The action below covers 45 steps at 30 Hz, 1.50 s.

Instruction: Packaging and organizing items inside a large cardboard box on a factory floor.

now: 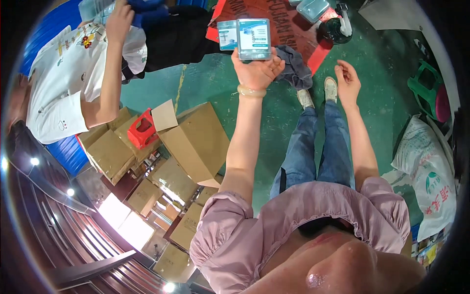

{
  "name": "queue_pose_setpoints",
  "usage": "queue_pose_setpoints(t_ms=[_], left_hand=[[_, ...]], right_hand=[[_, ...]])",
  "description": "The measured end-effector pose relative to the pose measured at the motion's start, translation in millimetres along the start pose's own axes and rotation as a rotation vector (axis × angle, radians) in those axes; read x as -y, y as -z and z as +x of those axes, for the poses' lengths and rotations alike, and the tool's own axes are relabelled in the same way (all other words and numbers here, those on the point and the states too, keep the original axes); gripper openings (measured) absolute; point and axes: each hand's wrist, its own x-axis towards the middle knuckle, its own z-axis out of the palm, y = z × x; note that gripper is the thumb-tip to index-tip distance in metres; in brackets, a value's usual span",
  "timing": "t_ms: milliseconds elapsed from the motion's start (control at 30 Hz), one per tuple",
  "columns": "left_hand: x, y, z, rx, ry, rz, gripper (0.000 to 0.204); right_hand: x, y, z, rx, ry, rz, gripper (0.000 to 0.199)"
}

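We judge this a holding step: left hand (259, 68) bears two clear boxes (253, 39) just beyond its curled fingers, right hand (347, 83) hangs empty, loosely bent; moving on likely calls for steadiness.

At the top centre, the boxes (253, 39) look like smooth, glossy clear plastic, beside a crumpled, matt grey cloth (295, 67). The carton (198, 142) left of centre is matt brown cardboard; the red stool (142, 129) there is shiny plastic. The green floor (203, 85) looks smooth, slightly glossy and scuffed.
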Motion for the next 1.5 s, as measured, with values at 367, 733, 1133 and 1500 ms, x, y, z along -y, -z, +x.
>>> queue_pose_setpoints(t_ms=[367,733,1133,1500], left_hand=[[15,-2,-4,0.046,0.057,-0.019,0.076],[26,8,-21,0.37,0.028,0.03,0.077],[70,40,-29,0.398,0.262,-0.227,0.08],[128,50,-45,-0.177,-1.16,1.114,0.071]], right_hand=[[19,5,24,-0.06,0.065,0.028,0.022],[8,7,-7,0.009,-0.01,0.022,0.018],[102,-18,-34,0.305,0.481,-0.047,0.052],[60,-17,-14,0.27,-0.67,0.464,0.049]])
